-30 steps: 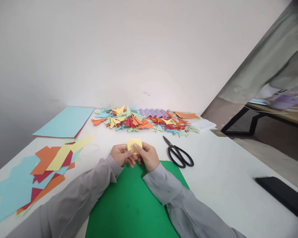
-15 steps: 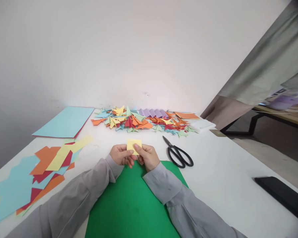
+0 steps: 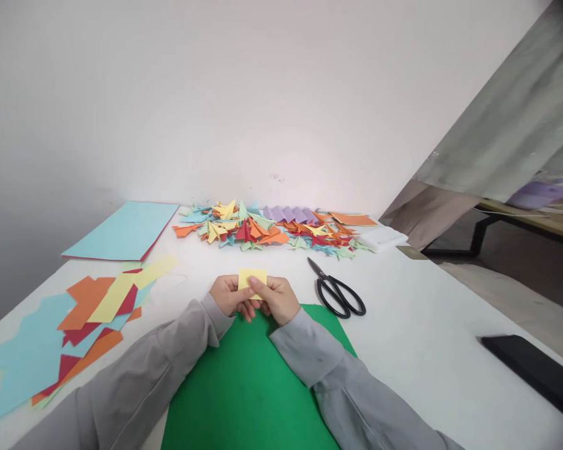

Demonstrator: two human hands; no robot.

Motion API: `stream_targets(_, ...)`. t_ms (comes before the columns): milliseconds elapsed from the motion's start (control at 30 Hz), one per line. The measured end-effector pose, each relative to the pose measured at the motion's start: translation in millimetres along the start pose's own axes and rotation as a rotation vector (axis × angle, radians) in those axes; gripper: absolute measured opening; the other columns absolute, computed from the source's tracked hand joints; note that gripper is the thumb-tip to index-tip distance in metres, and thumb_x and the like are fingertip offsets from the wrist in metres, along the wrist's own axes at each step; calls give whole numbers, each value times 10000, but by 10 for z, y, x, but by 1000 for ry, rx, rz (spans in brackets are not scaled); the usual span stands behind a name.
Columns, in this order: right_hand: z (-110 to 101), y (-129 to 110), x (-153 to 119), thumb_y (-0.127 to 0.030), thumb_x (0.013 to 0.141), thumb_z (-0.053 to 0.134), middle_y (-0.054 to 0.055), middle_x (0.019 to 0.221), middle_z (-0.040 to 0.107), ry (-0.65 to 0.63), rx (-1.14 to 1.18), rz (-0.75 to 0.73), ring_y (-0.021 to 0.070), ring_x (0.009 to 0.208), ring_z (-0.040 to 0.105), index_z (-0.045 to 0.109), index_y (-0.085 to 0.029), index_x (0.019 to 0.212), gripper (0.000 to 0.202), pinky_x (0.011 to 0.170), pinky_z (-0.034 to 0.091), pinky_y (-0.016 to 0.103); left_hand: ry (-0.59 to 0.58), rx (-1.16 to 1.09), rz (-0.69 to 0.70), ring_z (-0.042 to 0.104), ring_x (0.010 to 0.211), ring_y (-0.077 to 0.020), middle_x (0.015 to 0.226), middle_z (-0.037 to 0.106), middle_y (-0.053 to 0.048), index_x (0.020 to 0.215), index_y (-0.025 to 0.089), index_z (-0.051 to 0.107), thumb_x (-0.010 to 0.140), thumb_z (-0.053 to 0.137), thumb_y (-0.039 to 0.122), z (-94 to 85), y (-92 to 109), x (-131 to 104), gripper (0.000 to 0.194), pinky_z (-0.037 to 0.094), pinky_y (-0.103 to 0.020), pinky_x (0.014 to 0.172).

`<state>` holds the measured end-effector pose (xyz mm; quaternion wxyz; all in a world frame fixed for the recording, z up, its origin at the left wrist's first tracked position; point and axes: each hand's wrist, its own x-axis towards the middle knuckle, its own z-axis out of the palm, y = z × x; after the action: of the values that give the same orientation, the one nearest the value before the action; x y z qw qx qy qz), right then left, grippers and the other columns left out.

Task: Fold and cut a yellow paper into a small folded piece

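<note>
A small yellow paper piece (image 3: pixel 252 279) is held between my two hands, above the far edge of a green sheet (image 3: pixel 253 387). My left hand (image 3: pixel 228 295) pinches its left side, thumb on the front. On its right side my right hand (image 3: pixel 280 299) grips it, with the thumb lying across the front face. The fingers behind the paper are partly hidden. To the right of my right hand lie scissors with black handles (image 3: pixel 340 294).
Folded colored paper shapes (image 3: pixel 263 232) lie heaped along the wall. Cut paper pieces (image 3: pixel 82 312) spread at the left, below a light blue sheet (image 3: pixel 122 231). A white object (image 3: pixel 381 238) sits at the back right, a black object (image 3: pixel 535 369) at the right edge.
The yellow paper has moved slightly down between my hands. My thumbs have come closer together on its front.
</note>
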<state>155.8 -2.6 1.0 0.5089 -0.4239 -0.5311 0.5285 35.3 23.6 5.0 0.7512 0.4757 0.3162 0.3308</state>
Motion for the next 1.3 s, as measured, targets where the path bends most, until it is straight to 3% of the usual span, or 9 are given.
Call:
stream_targets(233, 17, 2, 1, -555, 679, 546, -24, 326, 459, -20, 29, -27, 41, 269, 305, 505, -155, 401, 490, 292, 218, 190, 2, 21, -27, 501, 288, -118, 381, 560, -19, 539, 90, 527, 399, 759, 447, 2, 11, -5, 449, 406, -204, 262)
stream_targets(467, -14, 28, 26, -545, 619, 604, -57, 233, 349, 141, 195, 70, 39, 213, 254, 422, -171, 365, 487, 260, 147, 192, 2, -3, -21, 505, 300, -110, 390, 561, -16, 526, 88, 525, 459, 745, 430, 35, 19, -24, 413, 417, -200, 276)
stream_targets(867, -16, 8, 27, -532, 594, 632, -55, 217, 331, 191, 284, 96, 33, 199, 229, 395, -173, 336, 502, 253, 139, 198, -93, -111, -50, 553, 364, -136, 480, 610, -52, 562, 69, 549, 485, 733, 304, 2, 56, -17, 309, 459, -233, 318)
stream_targets(1300, -38, 42, 46, -513, 617, 628, -72, 225, 322, 194, 299, 67, 43, 200, 244, 409, -178, 379, 465, 250, 164, 197, 32, -7, -31, 500, 292, -117, 413, 581, -23, 516, 111, 492, 482, 713, 321, 13, 53, -17, 307, 398, -209, 262)
